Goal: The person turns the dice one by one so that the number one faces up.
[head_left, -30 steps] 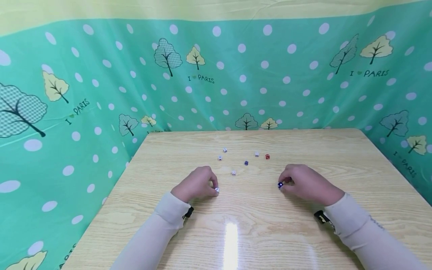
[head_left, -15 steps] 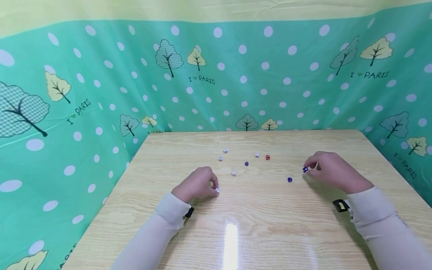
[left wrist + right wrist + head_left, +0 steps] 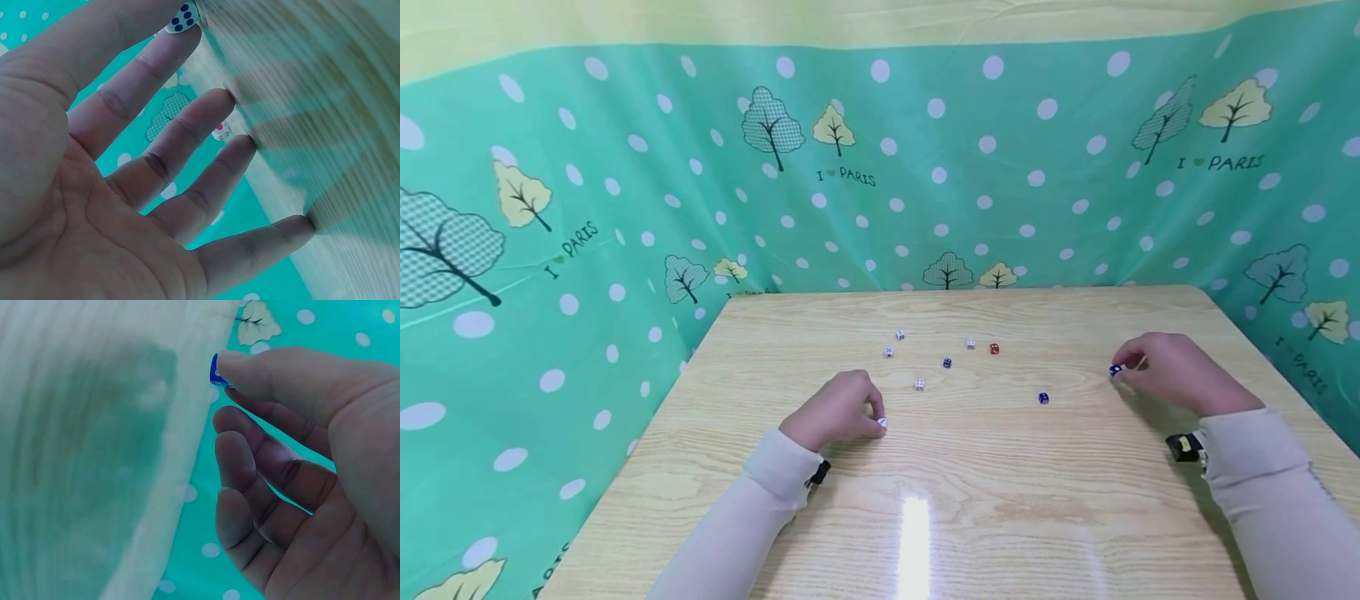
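Left hand (image 3: 838, 410): thumb and forefinger pinch a held white die (image 3: 882, 424) low at the tabletop (image 3: 1000, 500), the other fingers spread, their tips close to the surface
Right hand (image 3: 1180, 375): thumb and forefinger pinch a held blue die (image 3: 1116, 370) towards the tabletop's right side, the other fingers loosely curled; whether this die touches the tabletop, I cannot tell
Between the hands: a second blue die (image 3: 1043, 398), nearer the right hand
Mid-tabletop: a third blue die (image 3: 947, 363), with a front white die (image 3: 920, 384) nearer the left hand
Beyond the left hand: a left white die (image 3: 889, 352) and a back white die (image 3: 900, 334), near each other
Red die (image 3: 995, 349): just beside a far white die (image 3: 971, 343), to its right
Backdrop: printed green cloth (image 3: 850, 237)
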Tool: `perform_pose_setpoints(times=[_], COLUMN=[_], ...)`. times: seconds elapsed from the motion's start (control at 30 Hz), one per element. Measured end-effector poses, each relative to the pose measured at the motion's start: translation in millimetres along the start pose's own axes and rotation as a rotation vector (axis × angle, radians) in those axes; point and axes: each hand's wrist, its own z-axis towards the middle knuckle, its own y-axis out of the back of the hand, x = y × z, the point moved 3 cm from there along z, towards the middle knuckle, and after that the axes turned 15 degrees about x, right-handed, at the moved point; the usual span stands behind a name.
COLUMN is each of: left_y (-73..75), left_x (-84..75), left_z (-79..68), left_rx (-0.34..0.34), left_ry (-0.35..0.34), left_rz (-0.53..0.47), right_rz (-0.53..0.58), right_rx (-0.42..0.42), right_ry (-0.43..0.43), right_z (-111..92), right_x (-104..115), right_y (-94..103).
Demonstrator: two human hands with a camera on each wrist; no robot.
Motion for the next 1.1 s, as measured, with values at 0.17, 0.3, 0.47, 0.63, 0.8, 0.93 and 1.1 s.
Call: perform_pose_setpoints(times=[0.17,0.3,0.47,0.63,0.8,0.93,1.1], left_y=[0.7,3.0,5.8,6.1,4.7,1.8,0.2], left_x=[1.8,2.5,3.1,4.6,4.6,3.5,1.9], left_z=[3.0,5.2,8.2,10.1,9.4,7.1,5.9], left_rx=[0.007,0.01,0.007,0.012,0.014,0.018,0.013], left_ry=[0.005,0.013,-0.005,-0.001,0.015,0.007,-0.012], left_rz=[-0.006,-0.02,-0.018,-0.017,-0.016,-0.01,0.008], right_rz=[0.009,0.027,0.039,0.05,0.048,0.026,0.016], right_rx=[0.025,0.026,0.033,0.041,0.04,0.037,0.032], right_ry=[-0.021,-0.016,-0.007,-0.002,0.022,0.05,0.063], right_z=[4.5,8.3,14.9,19.7,21.3,21.0,19.0], right_x=[-8.8,-8.2,-1.4,4.5,10.2,13.1,13.5], right_y=[-4.3,-6.7,-10.3,-14.8,-18.6,-23.0,-22.8])
